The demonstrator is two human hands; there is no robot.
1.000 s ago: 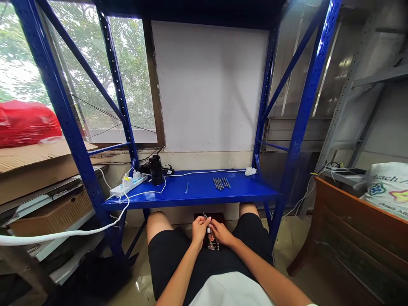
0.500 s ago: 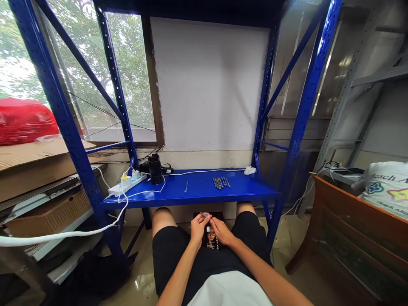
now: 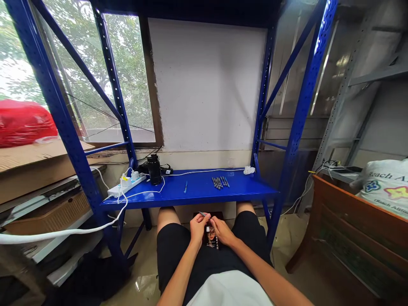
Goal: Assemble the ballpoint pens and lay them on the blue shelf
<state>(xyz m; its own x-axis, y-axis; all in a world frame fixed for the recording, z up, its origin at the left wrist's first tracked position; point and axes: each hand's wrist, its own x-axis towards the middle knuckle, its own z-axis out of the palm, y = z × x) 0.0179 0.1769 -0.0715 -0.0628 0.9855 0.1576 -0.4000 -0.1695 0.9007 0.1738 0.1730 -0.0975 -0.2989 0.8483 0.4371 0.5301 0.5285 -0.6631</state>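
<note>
Over my lap, my left hand (image 3: 197,228) pinches a thin, dark grey pen (image 3: 201,213) between thumb and fingers, its tip pointing up and left. My right hand (image 3: 222,231) meets it from the other side, fingertips closed at the pen's other end, which is mostly hidden. Below both hands lies a dark item with a printed picture (image 3: 211,243), partly covered by them. A group of several similar pens (image 3: 220,182) rests on the blue table (image 3: 199,193), in front of me to the right. One blue pen (image 3: 185,187) lies apart, left of the group.
On the table's left stand a black bottle (image 3: 154,169) and a white power strip (image 3: 126,185) with plugs. A white cable (image 3: 79,232) hangs across the left side. Crumpled white tissue (image 3: 249,170) sits at the back right. A wooden chair (image 3: 344,229) with a bag is at the right.
Both hands keep their pinch on the pen, with barely any movement. My left leg has shifted slightly to the right. The view has turned a little.
</note>
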